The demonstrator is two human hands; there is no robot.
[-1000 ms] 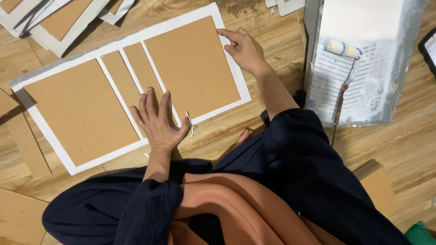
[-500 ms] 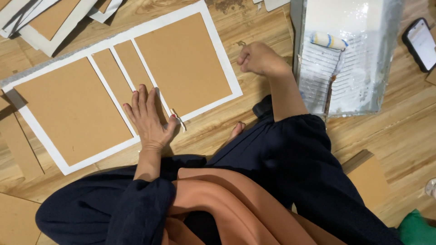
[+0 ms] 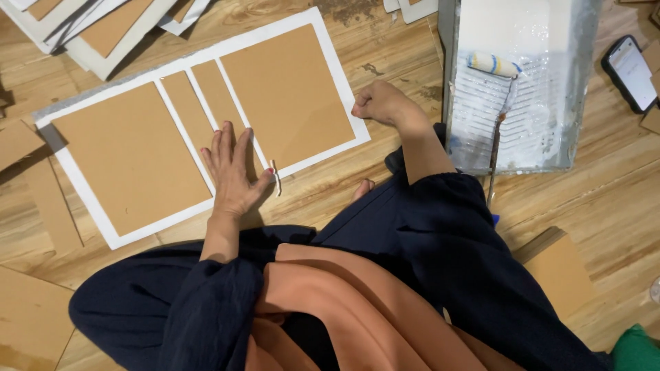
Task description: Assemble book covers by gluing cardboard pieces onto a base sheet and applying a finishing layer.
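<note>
Brown cardboard panels, four of them, lie glued on a white sheet [image 3: 103, 227] spread over the wooden floor [image 3: 344, 185], with loose cardboard offcuts at the far left and a stack of finished sheets [image 3: 89, 34] at the top left. On the sheet's near edge the left hand [image 3: 232, 172] lies flat, fingers spread, palm down across the narrow strip panels [image 3: 206, 103], pressing and gripping nothing; a small pale sliver [image 3: 276, 177] lies just beside its thumb. It sits where it did a second ago, so the sheet remains pinned in place.

Further right, the right hand [image 3: 380, 104] has changed: a second ago it lay open at the sheet's far right corner, and now it is curled into a loose fist at the right edge of the white border, touching it beside the large square panel [image 3: 289, 96]. Whether it holds anything I cannot tell. That suggests the smoothing at that corner is finished.

Right again stands a paint tray [image 3: 570, 103] with a roller [image 3: 493, 65] resting in it, near the fist but apart. A phone [image 3: 629, 72] lies at the far right.
</note>
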